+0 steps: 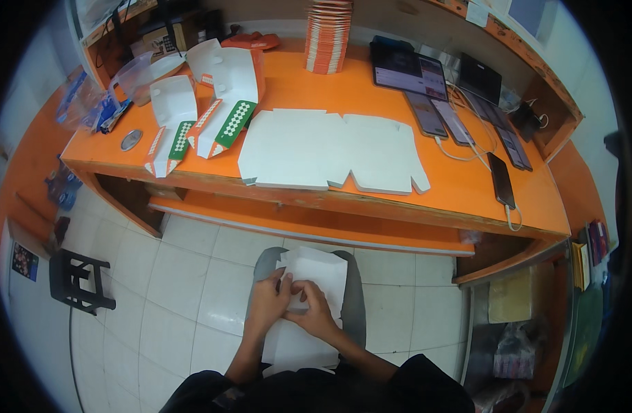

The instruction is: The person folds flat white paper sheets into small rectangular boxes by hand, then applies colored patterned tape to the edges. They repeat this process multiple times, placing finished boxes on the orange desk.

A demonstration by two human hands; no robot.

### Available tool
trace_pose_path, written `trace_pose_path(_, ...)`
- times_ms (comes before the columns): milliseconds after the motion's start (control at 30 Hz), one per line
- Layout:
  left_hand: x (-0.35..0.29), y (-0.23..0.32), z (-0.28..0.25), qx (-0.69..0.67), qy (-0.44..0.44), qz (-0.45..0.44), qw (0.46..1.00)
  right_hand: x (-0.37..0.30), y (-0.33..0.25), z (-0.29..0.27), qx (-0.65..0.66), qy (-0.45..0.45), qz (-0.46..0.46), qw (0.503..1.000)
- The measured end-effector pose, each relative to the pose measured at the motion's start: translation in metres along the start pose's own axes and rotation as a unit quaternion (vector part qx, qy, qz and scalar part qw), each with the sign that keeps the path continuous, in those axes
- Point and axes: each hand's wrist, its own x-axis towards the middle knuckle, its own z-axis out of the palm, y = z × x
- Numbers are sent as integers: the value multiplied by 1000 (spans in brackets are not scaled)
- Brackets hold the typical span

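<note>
A white cardboard box blank (319, 265), partly folded, lies across my lap with its plain side up. My left hand (266, 300) pinches its left edge near the middle fold. Close beside it, my right hand (314, 313) has its fingers curled and thumb bent in, gripping the same cardboard around the crease. The fingers of both hands nearly meet, and the exact spot they hold is partly covered. On the desk ahead lies a stack of flat white box blanks (330, 148). To its left stand two part-formed boxes, a larger one (235, 76) and a smaller one (173, 103), with orange and green patterned sides.
An orange desk (281, 86) spans the front. A tall stack of orange-and-white cartons (328, 38) stands at its back. Several phones and tablets (410, 70) with white cables fill the right side. A round metal lid (131, 140) lies left; a black stool (82, 282) stands on the tiled floor.
</note>
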Motion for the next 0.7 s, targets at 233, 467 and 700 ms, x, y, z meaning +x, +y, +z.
trace_pose_path(233, 2, 10, -8, -22, -22, -23, 999, 6, 9, 4, 15, -1, 22, 1000)
trace_pose_path(467, 8, -6, -4, -17, -5, -8, 1000, 6, 1, 3, -8, -31, 17, 999)
trace_pose_path(700, 15, -11, -11, -91, -40, -10, 995, 3, 1, 0, 131, 1, 87, 988)
